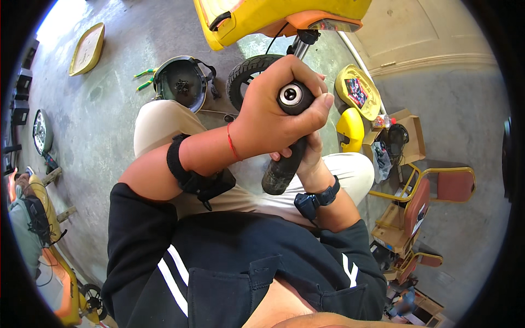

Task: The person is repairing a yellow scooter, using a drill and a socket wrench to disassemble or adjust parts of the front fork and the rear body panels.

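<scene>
Both my hands are closed around a black cordless drill (pixel 281 176) held up in front of my chest. Its round chuck, with a silver ring and dark jaws at the centre, points up toward me. My left hand (pixel 269 101) wraps the chuck end, with the thumb along its side. Lower and behind it, my right hand (pixel 313 152) grips the drill, its fingertips showing on the left side of the handle. Part of the drill's body is hidden by my hands. No bit shows in the chuck.
A yellow scooter (pixel 235 24) with a black tyre (pixel 240 79) stands ahead. Left of it lie a helmet-like black bowl (pixel 164 82) holding small dark screws, and green-handled pliers (pixel 145 85). Rightward are a yellow tray (pixel 372 106), a yellow panel (pixel 351 128), a cardboard box (pixel 414 139) and red-padded chairs (pixel 456 185).
</scene>
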### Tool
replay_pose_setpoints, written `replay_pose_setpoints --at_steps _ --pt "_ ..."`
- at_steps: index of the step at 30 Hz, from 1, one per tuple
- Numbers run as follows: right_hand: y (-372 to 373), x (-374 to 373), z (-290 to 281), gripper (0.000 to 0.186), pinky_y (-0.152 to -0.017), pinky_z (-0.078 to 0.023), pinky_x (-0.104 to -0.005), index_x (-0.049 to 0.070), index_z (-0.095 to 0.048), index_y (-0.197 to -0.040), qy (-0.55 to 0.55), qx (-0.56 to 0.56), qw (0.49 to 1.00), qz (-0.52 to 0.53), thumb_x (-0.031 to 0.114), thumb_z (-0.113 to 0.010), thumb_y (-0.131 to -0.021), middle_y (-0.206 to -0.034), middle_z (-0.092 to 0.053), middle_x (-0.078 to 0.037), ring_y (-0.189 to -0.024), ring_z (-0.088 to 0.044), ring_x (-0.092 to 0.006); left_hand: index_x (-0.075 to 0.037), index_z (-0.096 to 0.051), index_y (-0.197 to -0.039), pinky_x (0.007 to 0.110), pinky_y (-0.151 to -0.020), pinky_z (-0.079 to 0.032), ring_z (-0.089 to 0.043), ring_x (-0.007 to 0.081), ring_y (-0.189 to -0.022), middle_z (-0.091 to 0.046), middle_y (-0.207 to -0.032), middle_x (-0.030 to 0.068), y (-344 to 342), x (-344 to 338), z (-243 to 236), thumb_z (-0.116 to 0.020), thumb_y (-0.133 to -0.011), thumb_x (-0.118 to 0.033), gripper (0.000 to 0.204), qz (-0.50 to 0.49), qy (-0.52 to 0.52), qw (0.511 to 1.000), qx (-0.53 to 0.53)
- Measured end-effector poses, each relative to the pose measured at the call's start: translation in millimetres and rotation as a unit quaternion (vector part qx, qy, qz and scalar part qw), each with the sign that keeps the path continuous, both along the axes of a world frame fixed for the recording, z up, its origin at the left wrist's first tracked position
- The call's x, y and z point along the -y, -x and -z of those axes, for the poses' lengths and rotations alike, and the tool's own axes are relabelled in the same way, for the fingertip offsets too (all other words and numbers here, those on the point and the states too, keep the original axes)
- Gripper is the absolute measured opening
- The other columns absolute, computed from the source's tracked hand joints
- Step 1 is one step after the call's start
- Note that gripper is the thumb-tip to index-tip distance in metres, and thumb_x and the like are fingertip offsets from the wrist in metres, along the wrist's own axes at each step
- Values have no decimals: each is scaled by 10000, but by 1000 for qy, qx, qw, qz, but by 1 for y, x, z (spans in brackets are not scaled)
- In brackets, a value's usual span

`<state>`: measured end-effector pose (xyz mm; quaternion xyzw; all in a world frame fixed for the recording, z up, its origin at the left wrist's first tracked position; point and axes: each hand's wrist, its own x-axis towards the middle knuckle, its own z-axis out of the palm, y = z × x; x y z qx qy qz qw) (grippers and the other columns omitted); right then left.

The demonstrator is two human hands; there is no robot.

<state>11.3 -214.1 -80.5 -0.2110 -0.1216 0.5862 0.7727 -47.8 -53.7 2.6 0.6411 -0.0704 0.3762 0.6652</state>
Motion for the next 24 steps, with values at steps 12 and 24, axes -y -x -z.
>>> replay_pose_setpoints --at_steps 12,24 --pt "-3 5 -14 392 -700 -474 -386 99 -636 -916 -12 37 999 -21 470 -738 -843 -789 -577 -5 -684 -576 -172 -70 -487 -975 481 -1009 -496 -683 187 -879 -677 -853 77 -3 1 0 -641 -940 -30 163 51 33 997 37" --pt "-1 3 -18 378 -677 -480 -362 148 -602 -877 23 68 997 -18 484 -768 -824 -707 -490 66 -627 -542 -136 -71 -489 -968 485 -1010 -495 -681 191 -894 -673 -849 65 -1 0 -2 -646 -934 -16 171 51 22 997 47"
